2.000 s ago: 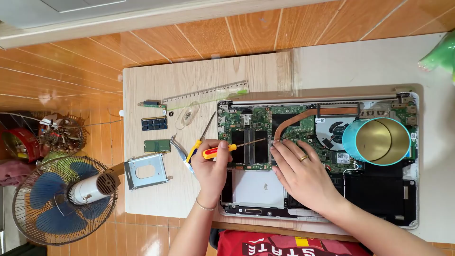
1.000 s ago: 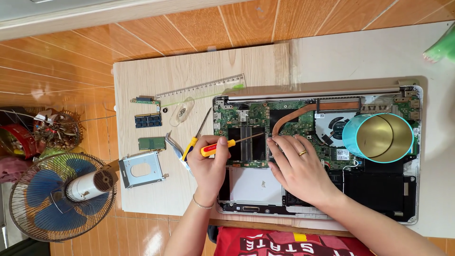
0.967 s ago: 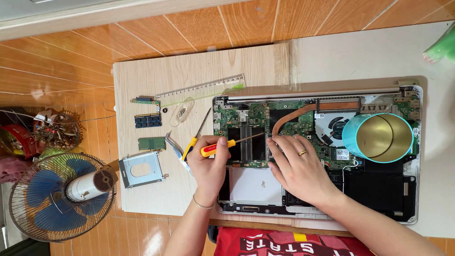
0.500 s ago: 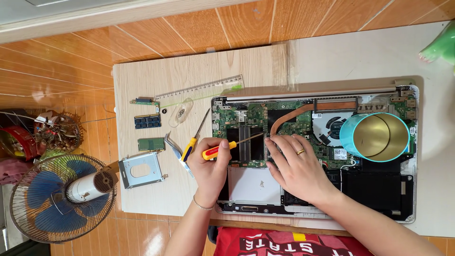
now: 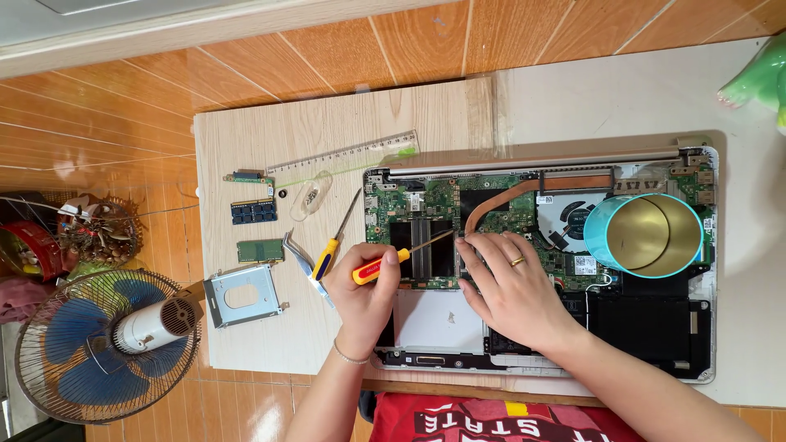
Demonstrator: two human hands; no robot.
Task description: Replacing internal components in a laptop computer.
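— How many screwdrivers do you count from where you stand?

— Two. The left hand [image 5: 364, 293] has its fingers wrapped tight round the red-and-yellow-handled screwdriver [image 5: 383, 267], its thin shaft reaching across to the green circuit board of the opened grey laptop [image 5: 458, 205]. The second, a blue-and-yellow-handled screwdriver [image 5: 326, 258], lies loose on the pale wooden table [image 5: 327, 123], just left of that hand.

— And the other hand?

— The right hand [image 5: 516, 290], one gold ring on it, rests flat on the board, fingers spread and gripping nothing, fingertips just by the screwdriver's tip.

— What else is lying there?

— One round teal tin with a gold inside [image 5: 643, 236] stands on the laptop's right part. One clear plastic ruler [image 5: 344, 155] lies along the top. Left of the laptop: two small memory modules, a blue one [image 5: 253, 210] and a green one [image 5: 260, 250], one silver metal drive bracket [image 5: 241, 295], one pair of metal tweezers [image 5: 299, 255]. One blue-bladed fan [image 5: 106, 344] stands on the floor.
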